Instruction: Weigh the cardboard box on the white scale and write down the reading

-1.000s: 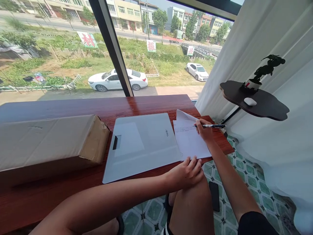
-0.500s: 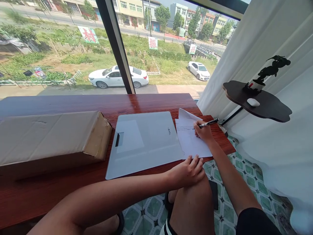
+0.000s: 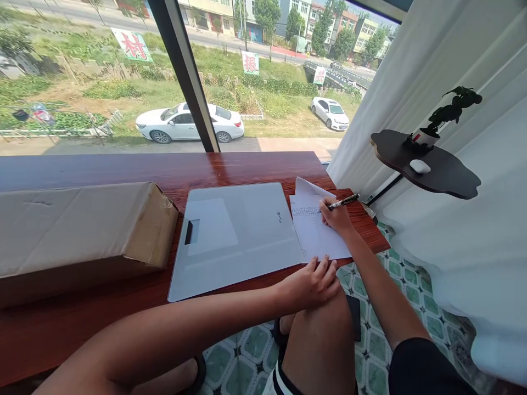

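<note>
"One question first: how do I do this step well?"

"Your right hand point(image 3: 332, 215) has its fingers closed round the pen point(image 3: 345, 201). It works over the paper point(image 3: 323, 241), which lies at the right end of the table point(image 3: 102, 169), just beside the closed laptop point(image 3: 239, 236). Pinch lightly and rest your wrist, so the lines run even."

"And my other hand?"

"Your left hand point(image 3: 313, 281) lies over your knee point(image 3: 331, 315), fingers loosely spread, with nothing seen in their hold. Pressing the fingertips on the lower edge of the paper would probably stop it sliding."

"What can't you make out?"

"Your fingers mask the pen's tip, so I can't tell whether it touches. The written lines point(image 3: 305, 211) are too small to read, and your leg partly covers a dark flat object point(image 3: 355, 318)."
</note>
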`<state>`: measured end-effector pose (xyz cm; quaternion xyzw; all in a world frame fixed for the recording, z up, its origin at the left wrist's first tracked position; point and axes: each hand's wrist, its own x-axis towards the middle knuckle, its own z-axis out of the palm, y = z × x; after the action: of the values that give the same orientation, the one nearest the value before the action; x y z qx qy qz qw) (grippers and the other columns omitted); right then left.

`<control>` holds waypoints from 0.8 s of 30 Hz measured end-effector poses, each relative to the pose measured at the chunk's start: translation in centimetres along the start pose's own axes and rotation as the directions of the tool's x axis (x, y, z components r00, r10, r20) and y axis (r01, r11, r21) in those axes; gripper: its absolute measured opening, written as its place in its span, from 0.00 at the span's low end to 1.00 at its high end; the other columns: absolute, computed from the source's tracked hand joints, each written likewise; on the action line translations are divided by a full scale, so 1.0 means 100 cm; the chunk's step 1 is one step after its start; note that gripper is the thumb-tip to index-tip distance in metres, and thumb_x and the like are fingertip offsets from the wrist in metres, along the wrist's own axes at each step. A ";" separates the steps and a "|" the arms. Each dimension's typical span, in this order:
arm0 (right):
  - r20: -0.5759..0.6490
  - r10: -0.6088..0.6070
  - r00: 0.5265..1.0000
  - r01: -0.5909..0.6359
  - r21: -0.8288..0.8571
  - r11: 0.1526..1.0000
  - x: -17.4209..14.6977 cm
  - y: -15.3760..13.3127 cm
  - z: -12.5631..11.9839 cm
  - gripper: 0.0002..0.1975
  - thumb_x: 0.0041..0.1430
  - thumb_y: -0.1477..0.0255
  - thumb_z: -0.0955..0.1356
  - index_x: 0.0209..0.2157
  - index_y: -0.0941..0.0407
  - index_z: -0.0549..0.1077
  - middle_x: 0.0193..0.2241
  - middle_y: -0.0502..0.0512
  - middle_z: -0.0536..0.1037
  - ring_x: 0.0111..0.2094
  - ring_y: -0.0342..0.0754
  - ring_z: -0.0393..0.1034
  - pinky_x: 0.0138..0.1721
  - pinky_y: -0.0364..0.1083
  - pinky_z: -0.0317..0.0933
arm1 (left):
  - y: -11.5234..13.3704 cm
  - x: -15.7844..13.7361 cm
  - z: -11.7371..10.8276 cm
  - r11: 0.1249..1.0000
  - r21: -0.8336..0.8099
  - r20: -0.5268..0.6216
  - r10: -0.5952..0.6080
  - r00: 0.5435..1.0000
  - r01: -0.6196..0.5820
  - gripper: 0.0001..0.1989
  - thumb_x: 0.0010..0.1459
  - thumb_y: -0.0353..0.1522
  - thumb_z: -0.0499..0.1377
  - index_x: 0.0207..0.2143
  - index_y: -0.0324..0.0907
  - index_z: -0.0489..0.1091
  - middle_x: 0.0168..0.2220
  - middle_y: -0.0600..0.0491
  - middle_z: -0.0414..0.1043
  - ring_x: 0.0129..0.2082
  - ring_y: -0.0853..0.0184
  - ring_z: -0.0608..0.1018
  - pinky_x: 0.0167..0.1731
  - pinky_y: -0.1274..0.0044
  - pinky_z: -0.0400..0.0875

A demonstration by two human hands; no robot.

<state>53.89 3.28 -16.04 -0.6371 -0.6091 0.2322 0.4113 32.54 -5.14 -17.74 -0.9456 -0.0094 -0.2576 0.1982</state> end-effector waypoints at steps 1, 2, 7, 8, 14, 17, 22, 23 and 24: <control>-0.005 0.003 1.000 -0.003 -0.006 1.000 0.000 0.000 0.000 0.17 0.65 0.63 0.62 0.23 0.54 0.61 0.13 0.45 0.67 0.14 0.40 0.62 0.18 0.40 0.58 | 0.000 0.000 0.000 1.000 -0.003 -0.007 -0.005 1.000 0.005 0.11 0.67 0.31 0.52 0.45 0.37 0.72 0.54 0.42 0.76 0.51 0.55 0.80 0.46 0.66 0.74; -0.008 0.011 1.000 -0.011 -0.009 1.000 0.000 0.000 0.000 0.17 0.65 0.64 0.62 0.23 0.54 0.61 0.13 0.45 0.67 0.14 0.40 0.62 0.18 0.40 0.58 | 0.000 0.000 0.000 1.000 -0.004 -0.012 -0.008 1.000 0.008 0.11 0.67 0.31 0.52 0.45 0.37 0.73 0.53 0.42 0.76 0.51 0.55 0.80 0.46 0.66 0.74; -0.012 0.015 1.000 -0.015 0.003 1.000 0.000 -0.004 0.001 0.17 0.64 0.65 0.63 0.21 0.54 0.60 0.13 0.46 0.67 0.13 0.40 0.61 0.18 0.40 0.57 | 0.001 -0.001 0.003 1.000 -0.003 0.006 0.008 1.000 -0.008 0.11 0.67 0.31 0.53 0.47 0.36 0.72 0.55 0.40 0.74 0.52 0.55 0.79 0.47 0.64 0.74; -0.012 0.022 1.000 -0.022 0.012 1.000 -0.001 -0.005 0.001 0.17 0.64 0.66 0.63 0.21 0.54 0.61 0.12 0.46 0.66 0.13 0.41 0.61 0.17 0.40 0.57 | 0.002 -0.002 0.003 1.000 -0.003 0.007 0.007 1.000 -0.007 0.11 0.67 0.31 0.53 0.47 0.36 0.72 0.55 0.40 0.74 0.52 0.55 0.79 0.47 0.64 0.73; 0.004 0.057 0.998 -0.057 0.025 0.998 -0.001 -0.005 0.000 0.16 0.64 0.64 0.63 0.23 0.54 0.62 0.13 0.46 0.67 0.13 0.40 0.62 0.17 0.40 0.57 | 0.001 -0.001 0.002 1.000 -0.003 0.007 0.005 1.000 -0.005 0.11 0.67 0.32 0.53 0.46 0.37 0.72 0.55 0.41 0.75 0.52 0.55 0.79 0.47 0.65 0.74; 0.005 0.059 0.998 -0.059 0.035 0.998 -0.001 -0.003 0.000 0.17 0.64 0.61 0.64 0.24 0.54 0.62 0.13 0.46 0.67 0.13 0.40 0.62 0.17 0.39 0.57 | 0.000 0.000 0.001 1.000 -0.009 0.010 0.003 1.000 -0.003 0.11 0.67 0.31 0.53 0.46 0.37 0.72 0.54 0.41 0.75 0.52 0.55 0.79 0.47 0.65 0.74; -0.024 0.075 0.997 -0.074 0.041 0.996 0.000 -0.001 0.000 0.18 0.65 0.61 0.63 0.24 0.54 0.61 0.13 0.47 0.67 0.13 0.41 0.62 0.15 0.40 0.56 | 0.000 0.000 -0.002 1.000 -0.012 0.020 0.006 1.000 -0.006 0.12 0.67 0.31 0.53 0.47 0.37 0.72 0.55 0.41 0.75 0.52 0.56 0.79 0.47 0.65 0.74; -0.021 0.063 0.998 -0.062 0.028 0.998 0.000 -0.001 0.000 0.18 0.65 0.61 0.63 0.24 0.54 0.61 0.13 0.47 0.68 0.13 0.41 0.62 0.16 0.40 0.57 | 0.000 0.000 -0.002 1.000 -0.012 0.019 0.006 1.000 -0.006 0.12 0.67 0.31 0.53 0.47 0.37 0.72 0.55 0.41 0.75 0.52 0.56 0.79 0.47 0.65 0.74; -0.020 0.049 0.999 -0.049 0.017 0.999 0.000 -0.001 0.000 0.17 0.65 0.62 0.62 0.23 0.54 0.61 0.13 0.47 0.68 0.13 0.41 0.62 0.16 0.40 0.57 | 0.000 0.000 -0.002 1.000 -0.014 0.019 0.007 1.000 -0.006 0.12 0.67 0.31 0.53 0.47 0.37 0.72 0.55 0.41 0.75 0.52 0.56 0.79 0.47 0.65 0.74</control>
<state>53.81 3.29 -15.96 -0.6509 -0.5872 0.2407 0.4168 32.46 -5.16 -17.60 -0.9494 -0.0063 -0.2482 0.1924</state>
